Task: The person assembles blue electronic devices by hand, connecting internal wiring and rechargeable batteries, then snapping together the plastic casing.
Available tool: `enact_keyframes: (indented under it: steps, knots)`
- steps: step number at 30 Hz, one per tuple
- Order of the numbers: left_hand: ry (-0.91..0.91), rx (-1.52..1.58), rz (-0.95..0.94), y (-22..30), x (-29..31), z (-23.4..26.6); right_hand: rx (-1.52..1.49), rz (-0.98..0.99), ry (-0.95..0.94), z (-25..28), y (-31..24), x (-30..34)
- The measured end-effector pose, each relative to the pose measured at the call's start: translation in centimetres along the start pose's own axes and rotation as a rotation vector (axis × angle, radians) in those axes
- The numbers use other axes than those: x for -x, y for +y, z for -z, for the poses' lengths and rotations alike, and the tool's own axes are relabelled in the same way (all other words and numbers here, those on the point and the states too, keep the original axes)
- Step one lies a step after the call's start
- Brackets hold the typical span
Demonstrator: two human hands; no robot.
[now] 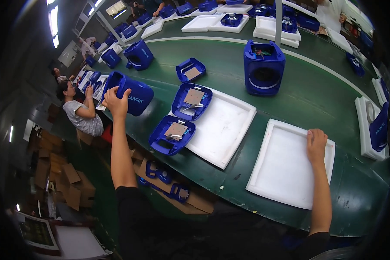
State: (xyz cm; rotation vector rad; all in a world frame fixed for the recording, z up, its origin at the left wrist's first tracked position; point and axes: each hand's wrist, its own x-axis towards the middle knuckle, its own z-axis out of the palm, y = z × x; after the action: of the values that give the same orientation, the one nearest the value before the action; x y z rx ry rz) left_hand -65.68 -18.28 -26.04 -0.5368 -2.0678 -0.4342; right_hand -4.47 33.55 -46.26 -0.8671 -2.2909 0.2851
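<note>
With my left arm stretched out, my left hand (116,103) is closed on the near edge of a blue plastic housing (136,96), which is tilted at the table's left edge. My right hand (317,143) grips the right rim of a white foam tray (286,162), its fingertips partly hidden. Between my hands lies a second white foam tray (229,123). Two blue covers with brown boards and white wires, one cover (193,102) and a nearer cover (172,135), overlap its left side. A third blue cover (190,70) lies farther back.
A blue box-shaped housing (264,69) with a round dark opening stands upright at the back. Another blue housing (138,55) is at the back left. A cardboard box (190,203) of blue parts sits below the table edge. A co-worker (84,110) works at left.
</note>
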Motion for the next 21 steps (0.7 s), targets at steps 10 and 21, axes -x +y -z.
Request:
enact_keyframes:
  steps: [10, 21]
  knots:
    - [-0.244, 0.496, -0.706, 21.7, 5.2, 25.2, -0.079, 0.062, 0.187, 5.2, -3.2, -0.1]
    - [-0.538, 1.025, -1.061, 37.6, 15.0, 25.2, -0.251, 0.726, 0.137, 18.5, -19.8, 7.3]
